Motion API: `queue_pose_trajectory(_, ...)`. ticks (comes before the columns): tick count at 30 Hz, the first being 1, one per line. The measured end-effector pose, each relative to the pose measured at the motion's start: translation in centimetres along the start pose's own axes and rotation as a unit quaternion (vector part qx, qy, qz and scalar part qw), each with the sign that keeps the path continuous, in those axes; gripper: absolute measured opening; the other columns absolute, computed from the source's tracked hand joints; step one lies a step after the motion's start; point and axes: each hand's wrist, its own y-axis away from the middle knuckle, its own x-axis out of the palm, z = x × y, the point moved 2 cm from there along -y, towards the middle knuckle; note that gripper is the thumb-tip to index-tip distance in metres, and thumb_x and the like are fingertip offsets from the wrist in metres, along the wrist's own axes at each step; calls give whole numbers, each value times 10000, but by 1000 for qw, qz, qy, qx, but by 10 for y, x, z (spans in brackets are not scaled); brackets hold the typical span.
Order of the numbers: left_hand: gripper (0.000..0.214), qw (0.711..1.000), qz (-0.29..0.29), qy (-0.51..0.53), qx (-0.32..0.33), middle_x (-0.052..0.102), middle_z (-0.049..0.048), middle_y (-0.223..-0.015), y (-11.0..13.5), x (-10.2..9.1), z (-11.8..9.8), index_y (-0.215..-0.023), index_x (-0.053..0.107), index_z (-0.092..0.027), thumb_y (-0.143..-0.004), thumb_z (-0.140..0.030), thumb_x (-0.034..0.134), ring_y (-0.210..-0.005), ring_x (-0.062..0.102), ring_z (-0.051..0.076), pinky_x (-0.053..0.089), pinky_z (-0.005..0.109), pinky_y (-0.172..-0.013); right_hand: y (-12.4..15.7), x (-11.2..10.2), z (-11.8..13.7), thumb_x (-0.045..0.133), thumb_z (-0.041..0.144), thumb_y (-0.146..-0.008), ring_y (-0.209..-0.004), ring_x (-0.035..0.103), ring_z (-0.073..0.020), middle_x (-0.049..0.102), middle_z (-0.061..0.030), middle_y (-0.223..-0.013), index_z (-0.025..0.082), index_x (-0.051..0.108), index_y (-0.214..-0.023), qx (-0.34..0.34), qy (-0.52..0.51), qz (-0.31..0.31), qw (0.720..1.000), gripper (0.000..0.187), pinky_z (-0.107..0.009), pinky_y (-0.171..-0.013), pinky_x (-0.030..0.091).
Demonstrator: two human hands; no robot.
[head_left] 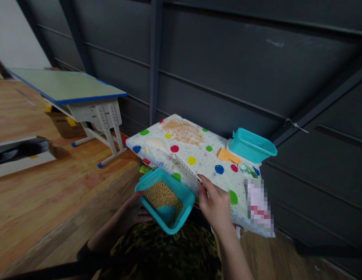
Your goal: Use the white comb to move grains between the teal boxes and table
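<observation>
My left hand (134, 212) grips the underside of a teal plastic tub (181, 194) partly filled with tan beans (161, 194), holding it just below the near edge of a small table covered in a polka-dot cloth (198, 149). My right hand (215, 204) pinches the near end of a white ruler-like strip (185, 167) that lies on the cloth, angled toward the tub. A pile of tan beans (183, 132) and a smaller whitish pile (156, 143) lie on the cloth farther back.
A second teal tub (252, 146) stands at the table's far right, with an orange card (229, 156) and a small round printed item (247, 170) beside it. A green-topped desk (67, 85) stands at left on the wooden floor. A dark panelled wall runs behind.
</observation>
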Motion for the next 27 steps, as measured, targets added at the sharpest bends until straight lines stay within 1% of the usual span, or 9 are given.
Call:
queue_pose_trajectory(5,446,1000,-4,0,13,852,59,-945,1,0,0,-1237,554,-294,-945,-560,762,-1004,883,376,679,521,-987,6,-4,6,550,155,-1079,-640,813,-197,883,-70,-879,210,856,-1213,9,-31,12,999,338,-274,-591,630)
queue_pose_trajectory(7,508,1000,-3,-2,2,859,87,-984,-2,-2,1,-1247,572,-275,-905,-565,810,-1034,880,391,673,526,-1007,8,-6,8,558,153,-1085,-664,826,-200,892,-77,-918,210,850,-1214,7,-46,16,999,324,-278,-613,646)
queue_pose_trajectory(9,627,1000,-1,-1,-9,867,126,-1056,-5,-4,1,-1279,587,-244,-836,-582,874,-1091,870,418,665,541,-1029,9,-8,11,561,140,-1090,-699,844,-207,899,-86,-953,198,841,-1215,1,-58,18,998,312,-283,-637,661)
queue_pose_trajectory(12,741,1000,-1,5,-12,871,115,-1033,-7,-5,1,-1289,584,-241,-748,-606,935,-1120,861,441,656,564,-1051,11,-12,15,562,109,-1085,-712,851,-209,899,-83,-960,187,824,-1223,-7,-75,23,997,306,-288,-650,672)
queue_pose_trajectory(15,691,1000,-7,8,-4,863,56,-934,-5,-4,1,-1253,557,-282,-767,-614,918,-1076,872,427,647,578,-1066,12,-16,17,568,97,-1076,-674,836,-204,893,-71,-931,191,815,-1240,-12,-85,27,996,311,-292,-644,678)
queue_pose_trajectory(17,639,1000,-9,8,-1,858,40,-901,-3,-2,1,-1230,552,-291,-793,-607,894,-1052,877,416,642,576,-1074,13,-18,19,573,93,-1071,-662,831,-202,893,-72,-933,192,813,-1249,-12,-89,26,996,315,-295,-648,683)
queue_pose_trajectory(19,614,1000,-7,6,2,859,48,-898,0,0,1,-1229,564,-282,-807,-592,884,-1049,876,416,642,568,-1067,14,-19,20,579,86,-1065,-681,840,-209,896,-74,-948,188,809,-1252,-11,-92,24,995,313,-301,-657,689)
queue_pose_trajectory(23,633,1000,-8,2,9,878,79,-968,2,2,0,-1290,595,-250,-828,-584,870,-1092,868,430,646,572,-1053,14,-21,23,591,76,-1063,-731,860,-220,900,-70,-975,186,802,-1248,-11,-100,25,995,301,-306,-678,695)
queue_pose_trajectory(27,664,1000,-8,-1,0,883,95,-1002,1,2,-1,-1312,600,-225,-835,-602,866,-1105,867,424,627,578,-1103,13,-21,23,603,75,-1062,-715,856,-211,896,-58,-947,194,807,-1247,-8,-110,26,994,299,-290,-678,692)
